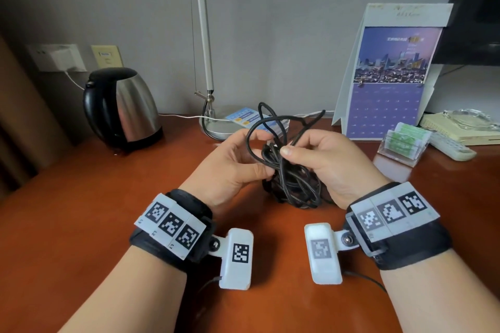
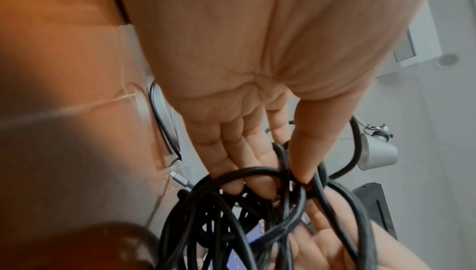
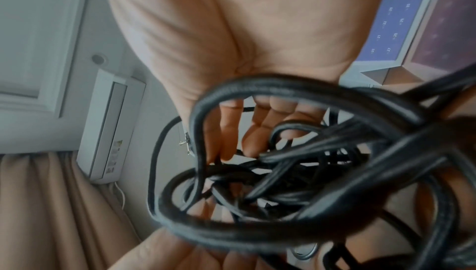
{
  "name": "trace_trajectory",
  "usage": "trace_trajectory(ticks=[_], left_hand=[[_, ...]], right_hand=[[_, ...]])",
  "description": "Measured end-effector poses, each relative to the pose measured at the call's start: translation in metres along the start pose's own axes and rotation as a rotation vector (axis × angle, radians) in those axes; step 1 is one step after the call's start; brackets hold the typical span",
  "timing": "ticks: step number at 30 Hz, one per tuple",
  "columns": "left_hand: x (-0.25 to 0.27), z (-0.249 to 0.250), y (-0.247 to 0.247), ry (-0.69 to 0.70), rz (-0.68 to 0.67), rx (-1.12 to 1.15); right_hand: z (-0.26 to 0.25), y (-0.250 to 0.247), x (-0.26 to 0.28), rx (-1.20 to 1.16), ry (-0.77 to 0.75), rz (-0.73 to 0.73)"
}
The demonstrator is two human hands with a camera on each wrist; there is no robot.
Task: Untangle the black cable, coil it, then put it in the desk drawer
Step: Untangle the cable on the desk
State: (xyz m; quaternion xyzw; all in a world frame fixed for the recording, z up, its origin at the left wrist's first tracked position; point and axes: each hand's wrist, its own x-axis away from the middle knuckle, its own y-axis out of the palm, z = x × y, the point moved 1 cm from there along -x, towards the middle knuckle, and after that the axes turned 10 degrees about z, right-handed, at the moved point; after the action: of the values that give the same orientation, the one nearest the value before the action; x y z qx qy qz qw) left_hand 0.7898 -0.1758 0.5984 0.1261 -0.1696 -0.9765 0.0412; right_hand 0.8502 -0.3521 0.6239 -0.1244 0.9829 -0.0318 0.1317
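A tangled black cable point(image 1: 290, 178) hangs in a bundle between both hands above the red-brown desk point(image 1: 81, 211). My left hand point(image 1: 238, 162) pinches strands at the bundle's left side, thumb against fingers. My right hand point(image 1: 322, 157) grips strands at the top right, thumb pressed on them. Loops point(image 1: 266, 121) stick up above the hands. In the left wrist view the cable point(image 2: 257, 213) wraps round the left hand's fingertips point(image 2: 260, 182), and a silver plug point(image 2: 179, 178) shows beside it. Blurred cable loops point(image 3: 309, 162) fill the right wrist view in front of the right hand's fingers point(image 3: 260, 129). No drawer is in view.
A steel kettle point(image 1: 121, 108) stands at the back left. A lamp base point(image 1: 219, 124) with its pole sits behind the hands. A desk calendar point(image 1: 389, 76), a card holder point(image 1: 403, 143), a remote point(image 1: 451, 147) and a glass ashtray point(image 1: 470, 119) line the back right.
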Motion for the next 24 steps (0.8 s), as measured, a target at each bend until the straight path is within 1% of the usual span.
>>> trace_trajectory(ticks=[2,4,5,6,8,10,11,14,17,20,22,24], left_hand=[[0.0,0.0,0.003,-0.017,0.036,0.015],[0.001,0.001,0.004,-0.049,0.082,0.032],[0.001,0.002,0.005,-0.059,0.095,0.045],[0.001,0.003,0.005,-0.062,0.101,0.068],[0.002,0.004,0.004,-0.058,0.092,0.109],[0.001,0.003,0.003,-0.05,0.096,0.115],[0.0,0.003,0.003,-0.046,0.096,0.109],[0.0,0.001,0.002,-0.059,0.089,0.067],[0.0,0.003,0.002,-0.062,0.076,0.079],[-0.002,0.009,0.0,-0.017,0.177,0.179],[-0.004,0.014,-0.003,0.031,0.278,0.24],[-0.006,0.016,-0.007,0.049,0.382,0.297]], right_hand=[[0.0,0.003,0.001,0.042,-0.023,-0.044],[-0.001,0.005,0.004,0.003,-0.014,-0.154],[-0.002,0.006,0.005,0.032,-0.034,-0.208],[-0.003,0.007,0.006,0.111,-0.08,-0.249],[-0.004,0.007,0.007,0.219,-0.132,-0.303],[-0.005,0.005,0.007,0.227,-0.131,-0.32],[-0.006,0.004,0.007,0.25,-0.147,-0.3],[-0.012,0.002,0.007,0.336,-0.225,-0.182],[-0.013,0.001,0.006,0.309,-0.24,-0.061],[-0.013,-0.005,0.002,0.323,-0.24,0.106],[-0.008,-0.011,-0.004,0.315,-0.199,0.206],[-0.002,-0.015,-0.009,0.279,-0.152,0.271]])
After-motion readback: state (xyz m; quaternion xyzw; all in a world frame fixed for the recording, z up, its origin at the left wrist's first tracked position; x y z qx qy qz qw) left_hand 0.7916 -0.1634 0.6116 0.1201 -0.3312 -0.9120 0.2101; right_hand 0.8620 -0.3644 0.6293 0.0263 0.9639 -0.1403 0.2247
